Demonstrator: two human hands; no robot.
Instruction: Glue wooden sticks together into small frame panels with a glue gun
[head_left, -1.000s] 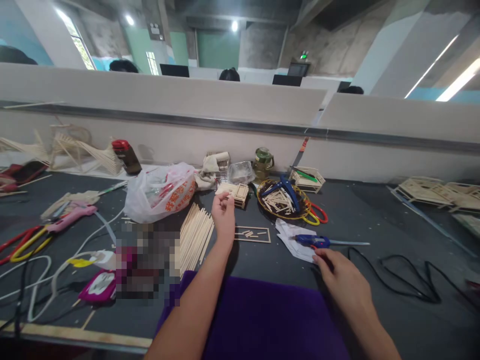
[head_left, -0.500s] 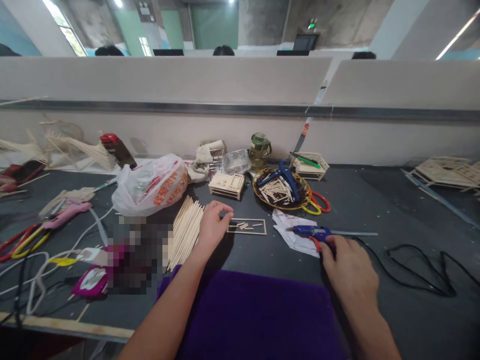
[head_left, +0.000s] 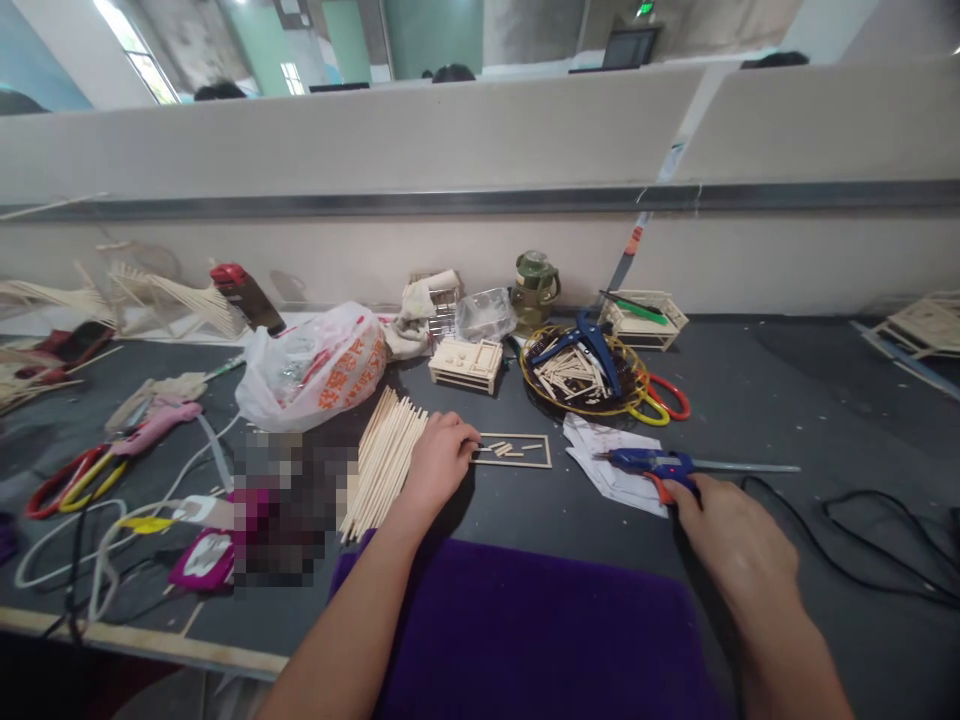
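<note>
My left hand [head_left: 439, 460] rests on the dark table with its fingers curled, their tips at the left end of a flat rectangular stick frame [head_left: 513, 451] that has small stick pieces inside. A bundle of long wooden sticks [head_left: 382, 460] lies just left of that hand. My right hand [head_left: 731, 540] is on the handle of a blue glue gun [head_left: 645, 463], which lies on crumpled white paper [head_left: 611, 470] with its nozzle pointing left. A small stick-built box model [head_left: 466, 363] stands behind the frame.
A white plastic bag [head_left: 311, 370] with orange print, a wire basket [head_left: 581, 375] of stick offcuts with blue pliers, red and yellow scissors [head_left: 660, 400], a green jar [head_left: 531, 285], a pink glue gun [head_left: 154, 428] and cables [head_left: 862, 540] lie around. Purple cloth [head_left: 525, 640] covers my lap.
My left hand came down from the box model to the left end of the flat frame. My right hand moved onto the glue gun's handle. The camera tilted down.
</note>
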